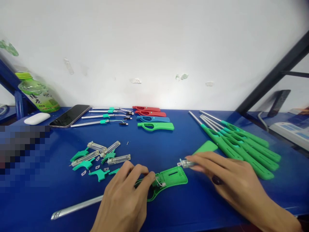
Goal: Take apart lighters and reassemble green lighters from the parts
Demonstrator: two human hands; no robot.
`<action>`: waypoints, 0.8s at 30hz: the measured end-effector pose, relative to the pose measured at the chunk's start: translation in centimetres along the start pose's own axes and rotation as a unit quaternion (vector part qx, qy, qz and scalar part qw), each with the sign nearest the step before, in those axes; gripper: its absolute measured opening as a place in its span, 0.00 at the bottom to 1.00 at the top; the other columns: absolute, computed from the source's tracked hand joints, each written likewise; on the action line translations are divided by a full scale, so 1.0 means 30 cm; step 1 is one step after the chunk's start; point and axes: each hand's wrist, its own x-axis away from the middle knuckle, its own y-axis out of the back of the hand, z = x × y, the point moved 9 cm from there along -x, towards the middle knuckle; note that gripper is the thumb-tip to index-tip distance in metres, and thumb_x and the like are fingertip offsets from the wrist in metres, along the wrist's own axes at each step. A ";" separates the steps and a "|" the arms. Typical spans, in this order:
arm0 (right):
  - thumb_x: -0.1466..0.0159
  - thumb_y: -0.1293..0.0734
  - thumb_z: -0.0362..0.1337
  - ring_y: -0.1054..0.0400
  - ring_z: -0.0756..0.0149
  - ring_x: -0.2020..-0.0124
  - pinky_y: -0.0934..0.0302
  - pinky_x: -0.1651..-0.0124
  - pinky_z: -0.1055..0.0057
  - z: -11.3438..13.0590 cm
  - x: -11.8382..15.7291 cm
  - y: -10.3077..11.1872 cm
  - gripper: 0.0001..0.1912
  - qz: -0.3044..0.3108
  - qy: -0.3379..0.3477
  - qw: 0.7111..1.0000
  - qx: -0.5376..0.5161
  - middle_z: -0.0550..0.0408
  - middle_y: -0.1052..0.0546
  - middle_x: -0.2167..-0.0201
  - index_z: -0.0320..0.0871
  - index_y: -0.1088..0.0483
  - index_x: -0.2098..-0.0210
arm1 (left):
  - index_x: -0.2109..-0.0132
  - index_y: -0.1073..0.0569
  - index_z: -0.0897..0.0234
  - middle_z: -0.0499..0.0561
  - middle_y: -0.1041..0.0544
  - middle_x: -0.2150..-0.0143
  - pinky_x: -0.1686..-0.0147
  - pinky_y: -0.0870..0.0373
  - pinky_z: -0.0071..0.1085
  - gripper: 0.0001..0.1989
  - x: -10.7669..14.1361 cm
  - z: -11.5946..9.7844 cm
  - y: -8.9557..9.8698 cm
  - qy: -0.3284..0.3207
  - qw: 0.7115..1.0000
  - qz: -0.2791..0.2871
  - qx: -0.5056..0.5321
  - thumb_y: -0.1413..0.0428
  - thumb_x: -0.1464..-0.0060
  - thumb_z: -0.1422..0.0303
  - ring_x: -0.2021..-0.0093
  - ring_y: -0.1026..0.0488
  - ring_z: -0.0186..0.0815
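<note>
A: Where do we find the green lighter half-shell (175,177)?

B: We see it at the lower centre of the frame, hollow side up, with a metal tube (77,207) pointing to the lower left. The left hand (126,193) grips its middle with bent fingers, likely to stop it sliding.

A: And the right hand (227,174)?

B: Right of centre, we see it pinching a clear fuel tank (187,163) between thumb and fingers. That hold seems chosen to leave the fitted end free, facing the shell. A green shell piece (206,146) lies just behind; whether the fingers touch it, we cannot tell.

A: Why are parts spread at the left?

B: We think the teal triggers (99,175) and spare tanks (119,159) lie there for easy reach. At the right, green lighters (243,148) with tubes fan out together, presumably so we don't mix them with loose parts.
</note>
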 end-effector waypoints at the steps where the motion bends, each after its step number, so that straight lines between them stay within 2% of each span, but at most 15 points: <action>1: 0.31 0.41 0.19 0.15 0.68 0.56 0.26 0.59 0.75 -0.003 0.001 -0.002 0.29 0.006 -0.004 1.000 -0.020 0.54 0.14 0.47 0.48 0.30 0.37 | 0.45 0.22 0.60 0.51 0.22 0.53 0.59 0.26 0.36 0.16 0.000 -0.005 -0.002 -0.005 1.000 0.003 -0.009 0.46 0.33 0.81 0.58 0.31 0.39; 4: 0.29 0.40 0.21 0.15 0.67 0.57 0.27 0.61 0.72 0.032 -0.012 -0.011 0.27 0.020 -0.001 0.999 -0.049 0.56 0.14 0.48 0.50 0.31 0.37 | 0.38 0.24 0.64 0.55 0.21 0.49 0.52 0.24 0.41 0.16 -0.002 -0.023 -0.002 -0.021 0.999 -0.001 -0.030 0.43 0.31 0.74 0.53 0.29 0.43; 7: 0.26 0.41 0.24 0.15 0.68 0.61 0.29 0.64 0.71 0.081 -0.042 -0.014 0.22 0.019 0.003 0.998 -0.055 0.59 0.14 0.50 0.52 0.30 0.39 | 0.37 0.25 0.65 0.56 0.21 0.47 0.49 0.25 0.42 0.16 0.001 -0.031 0.003 -0.030 1.000 -0.009 -0.003 0.43 0.30 0.73 0.50 0.28 0.44; 11: 0.21 0.42 0.29 0.15 0.69 0.59 0.30 0.62 0.71 0.116 -0.067 -0.022 0.18 0.027 0.024 0.997 -0.072 0.61 0.13 0.50 0.52 0.30 0.39 | 0.43 0.22 0.64 0.53 0.20 0.52 0.54 0.25 0.39 0.15 0.010 -0.034 0.017 -0.041 0.998 -0.017 0.038 0.42 0.33 0.79 0.56 0.29 0.40; 14: 0.20 0.43 0.31 0.16 0.69 0.57 0.30 0.60 0.71 0.120 -0.067 -0.035 0.18 0.049 0.042 0.995 -0.079 0.59 0.14 0.49 0.52 0.32 0.36 | 0.46 0.22 0.65 0.52 0.20 0.57 0.60 0.26 0.36 0.19 0.006 -0.041 0.047 -0.048 0.996 -0.053 0.054 0.47 0.37 0.86 0.61 0.31 0.38; 16: 0.20 0.44 0.30 0.16 0.68 0.56 0.30 0.59 0.71 0.126 -0.068 -0.046 0.19 0.073 0.057 0.992 -0.083 0.56 0.14 0.49 0.51 0.33 0.35 | 0.48 0.21 0.66 0.52 0.20 0.59 0.62 0.26 0.35 0.19 -0.002 -0.044 0.065 -0.047 0.994 -0.072 0.068 0.49 0.38 0.86 0.62 0.31 0.37; 18: 0.21 0.46 0.27 0.16 0.67 0.56 0.29 0.58 0.71 0.138 -0.077 -0.049 0.22 0.090 0.073 0.990 -0.076 0.54 0.15 0.48 0.50 0.33 0.35 | 0.50 0.22 0.66 0.52 0.20 0.60 0.63 0.25 0.35 0.18 -0.012 -0.040 0.071 -0.037 0.993 -0.068 0.091 0.49 0.38 0.86 0.63 0.30 0.37; 21: 0.23 0.49 0.25 0.16 0.67 0.61 0.30 0.65 0.71 0.151 -0.112 -0.027 0.25 0.075 0.097 0.991 -0.057 0.54 0.14 0.51 0.50 0.30 0.39 | 0.52 0.23 0.64 0.49 0.19 0.61 0.64 0.26 0.34 0.16 -0.022 -0.017 0.089 -0.018 0.991 -0.052 0.125 0.48 0.37 0.86 0.65 0.29 0.35; 24: 0.22 0.46 0.26 0.18 0.68 0.70 0.31 0.69 0.71 0.140 -0.160 -0.014 0.22 0.058 0.102 0.991 -0.060 0.54 0.13 0.53 0.49 0.26 0.42 | 0.54 0.23 0.60 0.46 0.19 0.62 0.61 0.25 0.33 0.13 -0.026 0.044 0.156 0.009 0.991 -0.076 0.109 0.46 0.34 0.82 0.63 0.26 0.34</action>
